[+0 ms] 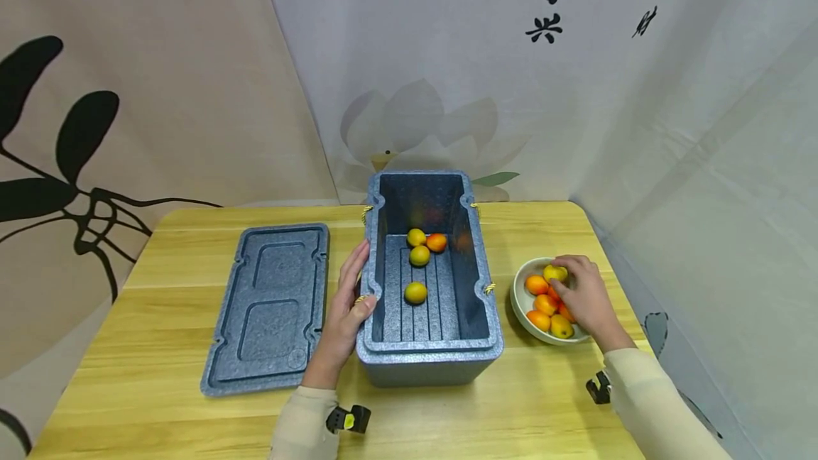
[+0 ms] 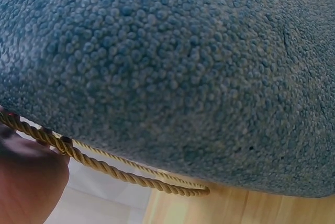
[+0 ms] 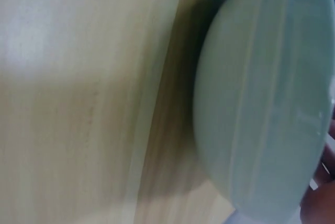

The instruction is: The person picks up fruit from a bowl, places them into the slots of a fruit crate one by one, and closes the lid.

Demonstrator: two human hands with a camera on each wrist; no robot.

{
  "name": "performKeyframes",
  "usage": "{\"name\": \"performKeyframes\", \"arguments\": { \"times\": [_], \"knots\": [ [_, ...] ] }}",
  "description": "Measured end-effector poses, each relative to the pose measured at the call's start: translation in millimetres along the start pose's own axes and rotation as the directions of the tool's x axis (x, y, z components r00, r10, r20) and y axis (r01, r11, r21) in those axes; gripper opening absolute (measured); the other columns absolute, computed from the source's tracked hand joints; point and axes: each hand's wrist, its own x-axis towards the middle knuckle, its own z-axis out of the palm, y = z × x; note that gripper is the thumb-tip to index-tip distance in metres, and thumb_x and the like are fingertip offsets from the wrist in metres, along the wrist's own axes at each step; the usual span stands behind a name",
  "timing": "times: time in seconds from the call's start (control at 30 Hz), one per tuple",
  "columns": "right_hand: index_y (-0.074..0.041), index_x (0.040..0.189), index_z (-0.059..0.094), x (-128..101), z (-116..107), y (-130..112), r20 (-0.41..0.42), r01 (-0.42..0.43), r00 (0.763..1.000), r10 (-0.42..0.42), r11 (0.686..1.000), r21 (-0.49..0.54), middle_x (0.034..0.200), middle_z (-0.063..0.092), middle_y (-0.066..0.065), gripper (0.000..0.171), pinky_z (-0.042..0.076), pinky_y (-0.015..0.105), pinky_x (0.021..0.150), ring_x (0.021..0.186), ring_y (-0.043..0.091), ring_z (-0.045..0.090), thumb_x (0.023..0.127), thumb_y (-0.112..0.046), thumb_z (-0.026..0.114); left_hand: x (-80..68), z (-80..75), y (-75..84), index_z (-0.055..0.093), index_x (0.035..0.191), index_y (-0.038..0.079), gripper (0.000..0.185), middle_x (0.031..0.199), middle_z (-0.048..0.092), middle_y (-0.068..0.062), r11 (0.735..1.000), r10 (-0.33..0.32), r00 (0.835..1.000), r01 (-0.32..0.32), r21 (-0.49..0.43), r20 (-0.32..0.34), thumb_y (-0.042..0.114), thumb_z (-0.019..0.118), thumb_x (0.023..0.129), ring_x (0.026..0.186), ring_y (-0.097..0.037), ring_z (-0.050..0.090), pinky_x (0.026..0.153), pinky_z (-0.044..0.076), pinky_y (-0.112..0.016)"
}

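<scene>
A grey-blue foam box (image 1: 429, 358) stands lidless on the table, holding three yellow fruits (image 1: 415, 293) and one orange fruit (image 1: 437, 243). My left hand (image 1: 348, 304) rests along its left wall, fingers straight on the outside and thumb at the rim. Beside that hand, a twisted gold cord (image 2: 125, 176) loops from the box. To the right, a pale bowl (image 1: 519, 304) contains several small orange and yellow fruits. Over its far right rim, my right hand (image 1: 588, 300) pinches a yellow fruit (image 1: 554, 273) between thumb and fingers. The right wrist view shows mainly the bowl's outer wall (image 3: 261, 103).
The box's lid (image 1: 275, 304) lies flat on the wooden table (image 1: 172, 304), left of my left arm. Behind the table hangs a printed cloth (image 1: 447, 55), and another stretch of cloth closes off the right side.
</scene>
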Motion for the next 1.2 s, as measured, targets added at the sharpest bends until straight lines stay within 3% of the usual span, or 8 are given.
{"name": "performKeyframes", "arguments": {
  "times": [0.3, 0.73, 1.2],
  "knots": [
    [0.006, 0.111, 0.065, -1, 9, 4, -0.026, -0.003, 1.000, 0.002, 0.999, -0.051, 0.123, 0.048, 0.021, 0.026, 0.035, 0.055, 0.089, 0.112, 0.042, 0.038, 0.085, 0.002, 0.068, 0.1, 0.3, 0.4, 0.027, 0.156, 0.008, 0.067, 0.161, 0.017, -0.006, 1.000, 0.010, 1.000, -0.010, 0.001, 0.004, 0.014, 0.047, 0.091, 0.146, -0.026, 0.013, 0.111, 0.005, -0.059],
    [0.000, 0.112, 0.065, -3, 18, 7, 0.008, -0.009, 1.000, 0.009, 0.997, -0.071, 0.118, 0.048, 0.018, 0.028, 0.037, 0.057, 0.090, 0.111, 0.040, 0.042, 0.084, 0.000, 0.070, -0.3, 0.9, 0.4, 0.028, 0.156, 0.008, 0.068, 0.161, 0.018, -0.005, 1.000, 0.008, 1.000, -0.008, 0.002, -0.005, 0.017, 0.047, 0.092, 0.145, -0.027, 0.014, 0.109, 0.006, -0.064],
    [0.004, 0.113, 0.064, 0, 19, 7, 0.076, -0.022, 0.997, 0.031, 0.994, -0.109, 0.114, 0.052, 0.022, 0.031, 0.038, 0.057, 0.094, 0.109, 0.042, 0.048, 0.084, 0.001, 0.071, 0.7, 1.0, -0.6, 0.028, 0.155, 0.008, 0.069, 0.161, 0.018, -0.005, 1.000, 0.010, 1.000, -0.010, 0.009, -0.011, 0.022, 0.048, 0.091, 0.145, -0.027, 0.014, 0.107, 0.008, -0.067]
  ]
}}
